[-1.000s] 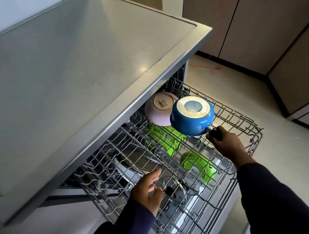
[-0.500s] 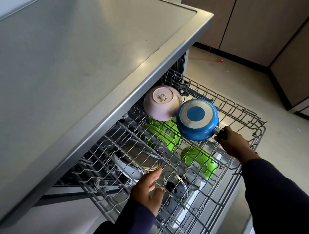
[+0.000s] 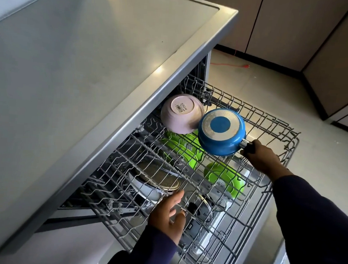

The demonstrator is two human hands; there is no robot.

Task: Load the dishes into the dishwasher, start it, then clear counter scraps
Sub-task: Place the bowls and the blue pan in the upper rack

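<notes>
Now the grey countertop [image 3: 74, 81] fills the left and far part of the view, and from under its edge the upper wire rack [image 3: 237, 182] stands pulled out toward the right. Over the last second the blue saucepan [image 3: 222, 132] has dropped from above the rack to its far side, settling just right of the upturned pink bowl [image 3: 181, 116] and seemingly touching it. I judge the placing nearly done; releasing remains, then the rest of the loading.

Below the rack, green plates [image 3: 225, 180] and a dark pan [image 3: 158, 174] sit in the lower basket, seen through the wires.

The right hand [image 3: 263, 157] is closed around the saucepan's dark handle [image 3: 249, 146]. The left hand [image 3: 168, 213] rests at the rack's near edge, fingers loosely curled on the wire, holding nothing else.

The saucepan is upside down and tilted, its base facing up: a pale ringed disc with a blue centre, worn and faintly scuffed, glossy blue enamel on the wall.
</notes>
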